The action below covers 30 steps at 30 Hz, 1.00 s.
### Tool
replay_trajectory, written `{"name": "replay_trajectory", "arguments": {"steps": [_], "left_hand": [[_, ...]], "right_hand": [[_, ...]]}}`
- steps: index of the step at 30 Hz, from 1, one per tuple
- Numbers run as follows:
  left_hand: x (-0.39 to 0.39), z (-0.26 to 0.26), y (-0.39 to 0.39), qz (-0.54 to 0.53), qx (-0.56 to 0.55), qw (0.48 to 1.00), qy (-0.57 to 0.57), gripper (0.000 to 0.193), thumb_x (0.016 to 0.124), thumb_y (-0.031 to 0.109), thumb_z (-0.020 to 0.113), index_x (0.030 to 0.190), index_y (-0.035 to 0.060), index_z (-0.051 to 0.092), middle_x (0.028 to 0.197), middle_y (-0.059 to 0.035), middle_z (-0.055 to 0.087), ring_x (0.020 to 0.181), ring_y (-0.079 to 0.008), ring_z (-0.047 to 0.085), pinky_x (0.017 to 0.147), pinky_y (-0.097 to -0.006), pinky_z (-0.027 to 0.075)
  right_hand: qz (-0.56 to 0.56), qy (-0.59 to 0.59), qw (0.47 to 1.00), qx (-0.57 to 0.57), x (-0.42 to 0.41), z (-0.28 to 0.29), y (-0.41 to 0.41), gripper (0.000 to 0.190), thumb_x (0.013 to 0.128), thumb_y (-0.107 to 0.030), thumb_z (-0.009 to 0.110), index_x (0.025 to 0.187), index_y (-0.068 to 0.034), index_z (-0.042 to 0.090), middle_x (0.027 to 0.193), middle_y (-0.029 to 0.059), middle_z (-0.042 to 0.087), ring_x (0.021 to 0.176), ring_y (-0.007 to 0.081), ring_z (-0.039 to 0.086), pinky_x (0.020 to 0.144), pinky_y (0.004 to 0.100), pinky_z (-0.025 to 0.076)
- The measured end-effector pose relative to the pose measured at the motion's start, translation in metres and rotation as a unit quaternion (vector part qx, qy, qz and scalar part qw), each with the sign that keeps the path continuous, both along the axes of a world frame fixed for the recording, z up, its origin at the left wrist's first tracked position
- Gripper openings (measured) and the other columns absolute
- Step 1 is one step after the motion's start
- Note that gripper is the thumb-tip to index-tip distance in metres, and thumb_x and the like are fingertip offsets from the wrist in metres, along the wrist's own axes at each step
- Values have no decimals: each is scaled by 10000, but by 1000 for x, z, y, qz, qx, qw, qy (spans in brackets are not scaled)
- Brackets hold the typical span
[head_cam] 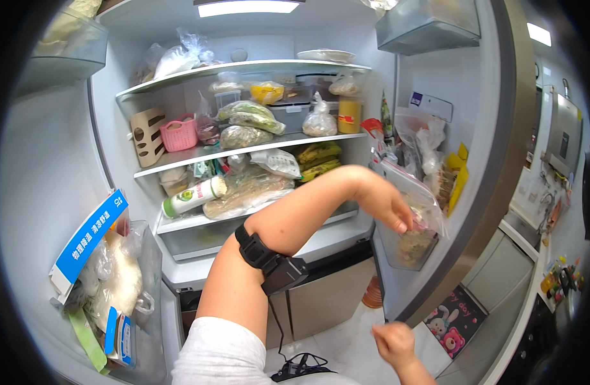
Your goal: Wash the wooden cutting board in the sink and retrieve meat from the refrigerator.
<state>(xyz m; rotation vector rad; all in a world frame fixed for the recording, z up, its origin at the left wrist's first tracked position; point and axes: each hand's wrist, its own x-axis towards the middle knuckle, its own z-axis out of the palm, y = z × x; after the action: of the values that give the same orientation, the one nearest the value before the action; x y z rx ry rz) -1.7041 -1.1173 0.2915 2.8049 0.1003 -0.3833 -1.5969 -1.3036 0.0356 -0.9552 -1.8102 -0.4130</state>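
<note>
My left hand (382, 199) reaches across to the right door of an open refrigerator. Its slightly blurred fingers point down at a clear zip bag (432, 211) in the lower door bin (408, 262); whether they grip it I cannot tell. Something pale and pinkish shows inside that bag. A black device (284, 275) is strapped around my left arm near the elbow. My right hand (396, 342) is lower down, near the door's bottom corner, with curled fingers and nothing visible in them.
Shelves ahead hold a pink basket (178, 134), bagged corn-like vegetables (251, 115), bananas (319, 159) and a green-and-white packet (194, 196). The left door bin (148, 269) carries bags and a blue box (90, 240). A printed mat (454, 320) lies right of the open door (461, 231).
</note>
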Motion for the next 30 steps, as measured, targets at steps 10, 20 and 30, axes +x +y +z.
{"name": "replay_trajectory", "arguments": {"steps": [10, 20, 30], "left_hand": [[-94, 100, 132, 309, 393, 807, -316, 414, 725, 317, 594, 1061, 84, 523, 1023, -138, 553, 924, -276, 542, 801, -356, 424], [-172, 130, 273, 443, 656, 464, -398, 571, 688, 309, 634, 1166, 85, 419, 1188, -114, 445, 1168, -256, 349, 970, -462, 245], [-176, 137, 299, 431, 671, 443, -410, 668, 648, 350, 659, 1156, 6, 395, 1201, -142, 401, 1160, -282, 330, 1006, -397, 202]], "right_hand": [[99, 196, 956, 195, -96, 163, 240, 154, 678, 8, 617, 826, -29, 591, 692, 78, 575, 597, 206, 556, 545, 274, 441], [-175, 237, 918, 266, -77, 401, 463, 273, 743, -145, 555, 1009, -107, 507, 1036, 84, 510, 980, 290, 462, 772, 409, 418], [-197, 60, 968, 142, -43, 451, 542, 185, 692, -49, 566, 864, -108, 535, 913, 79, 541, 946, 293, 444, 768, 400, 415]]}}
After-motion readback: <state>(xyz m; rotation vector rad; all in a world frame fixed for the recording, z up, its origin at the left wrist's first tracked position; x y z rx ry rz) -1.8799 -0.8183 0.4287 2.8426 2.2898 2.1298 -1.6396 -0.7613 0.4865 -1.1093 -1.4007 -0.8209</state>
